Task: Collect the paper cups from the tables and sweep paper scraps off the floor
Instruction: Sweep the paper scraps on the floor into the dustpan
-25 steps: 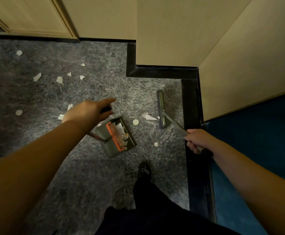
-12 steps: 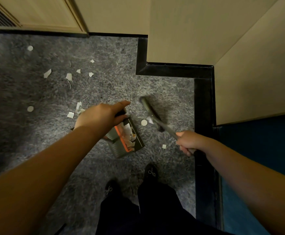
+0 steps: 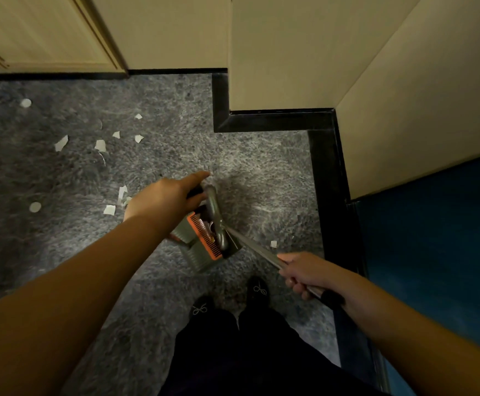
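Grey mottled carpet (image 3: 61, 252) fills most of the view, edged at 12 and 2 o'clock by a black skirting (image 3: 273, 121) under beige walls (image 3: 290, 52). Near the middle, the left hand (image 3: 164, 200) is curled round the dark handle of a grey-green dustpan (image 3: 204, 257), its thumb stretched forward; the pan has an orange comb strip (image 3: 204, 238) along one side and sits low by the carpet. Whether it touches the carpet cannot be told. The right hand (image 3: 304, 274), at 4 o'clock, is clamped round the metal shaft of a broom (image 3: 218, 221), whose grey head lies across the open mouth of the pan, touching the comb strip. What lies inside the pan is too dark to make out.

White scraps (image 3: 101, 144) are scattered on the carpet at 9 to 11 o'clock, well apart from the pan; a few more (image 3: 109, 210) lie just beside the left wrist, and two round ones sit farther out at 9 and 10 o'clock. One small scrap (image 3: 273, 243) lies at 3 o'clock of the pan, close to the shaft. Two dark shoes (image 3: 257, 290) with pale bows stand at 6 o'clock. A blue surface (image 3: 433, 238) fills the 4 o'clock side.
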`<action>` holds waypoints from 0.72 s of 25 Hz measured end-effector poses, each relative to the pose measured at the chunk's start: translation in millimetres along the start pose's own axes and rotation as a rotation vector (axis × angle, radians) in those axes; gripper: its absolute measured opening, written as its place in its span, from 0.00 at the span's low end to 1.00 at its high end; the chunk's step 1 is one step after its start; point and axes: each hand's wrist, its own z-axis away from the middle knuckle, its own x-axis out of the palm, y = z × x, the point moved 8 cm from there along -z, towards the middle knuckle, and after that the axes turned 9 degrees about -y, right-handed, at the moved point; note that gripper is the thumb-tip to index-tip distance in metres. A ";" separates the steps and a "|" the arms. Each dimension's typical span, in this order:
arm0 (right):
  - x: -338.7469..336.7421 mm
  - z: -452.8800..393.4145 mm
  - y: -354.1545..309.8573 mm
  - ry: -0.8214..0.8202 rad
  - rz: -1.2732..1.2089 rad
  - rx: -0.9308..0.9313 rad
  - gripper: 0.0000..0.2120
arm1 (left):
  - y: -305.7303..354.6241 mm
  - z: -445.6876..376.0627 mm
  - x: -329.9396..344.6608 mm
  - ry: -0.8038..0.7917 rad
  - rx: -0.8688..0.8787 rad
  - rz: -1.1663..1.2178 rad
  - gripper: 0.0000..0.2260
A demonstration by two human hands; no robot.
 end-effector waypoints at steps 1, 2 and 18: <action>4.6 4.0 3.6 0.014 -0.014 -0.008 0.25 | -2.8 4.6 2.4 0.003 0.008 0.000 0.22; 10.6 8.3 8.2 0.031 -0.034 -0.017 0.24 | -5.2 10.0 5.3 0.002 0.028 0.000 0.22; 42.4 68.6 107.4 0.359 -0.402 -0.224 0.23 | 50.1 32.7 11.8 -0.108 0.506 -0.193 0.23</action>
